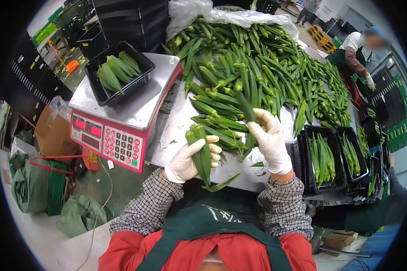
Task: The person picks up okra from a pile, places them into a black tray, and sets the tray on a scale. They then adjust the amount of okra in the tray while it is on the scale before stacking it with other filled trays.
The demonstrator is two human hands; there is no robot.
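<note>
Green okra pods point(276, 77) lie in a large heap on the metal table point(174, 135). My left hand point(192, 158), in a white glove, has its fingers wrapped round a few okra pods point(202, 165) near the table's front edge. To the right, my gloved right hand point(269, 140) pinches one pod point(245, 107) between thumb and fingers, over the near side of the heap. One curved pod point(221, 183) lies just below my left hand. On the pink and silver scale point(142, 97) at the left rests a black tray point(105, 95) with several pods.
Black trays point(341, 183) with okra stand at the right. A co-worker point(359, 52) stands at the far right beside dark crates. Black crates point(131, 27) are stacked behind the scale. A clear plastic sheet point(239, 17) lies behind the heap. Green sacks point(83, 214) are at the lower left.
</note>
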